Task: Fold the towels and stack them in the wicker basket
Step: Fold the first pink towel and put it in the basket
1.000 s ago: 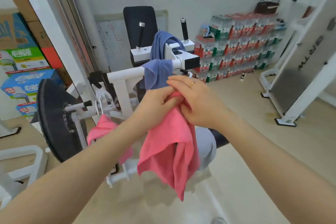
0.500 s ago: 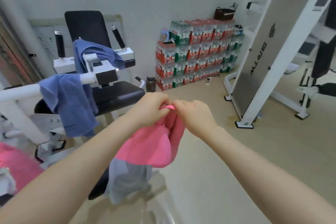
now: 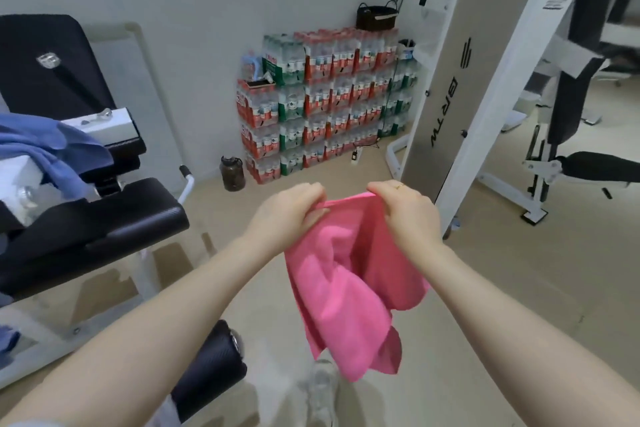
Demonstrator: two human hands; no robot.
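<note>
left hand (image 3: 289, 215): fingers curled, pinching the top edge of the pink towel (image 3: 349, 291) at its left corner.
right hand (image 3: 407, 213): fingers curled, gripping the same top edge at the right corner; ring on one finger.
hands gap: short stretch of taut pink hem between them; half a second ago they were almost touching, so they have pulled apart.
pink towel: held in the air over the floor (image 3: 502, 288), in front of the water-bottle stack (image 3: 325, 104); hangs bunched and creased below the hem, lower corners loose, not folded flat.
blue towel (image 3: 52, 146): draped on the white gym machine (image 3: 104, 121), well left of the bottle stack.
wicker basket (image 3: 376, 15): dark, with handles, on top of the bottle stack at its right end, well apart from the hands.
dark jug (image 3: 232, 173): on the floor just left of the stack.
view change: camera has swung right since earlier; machine now at the left edge, more of the towel hangs open.
</note>
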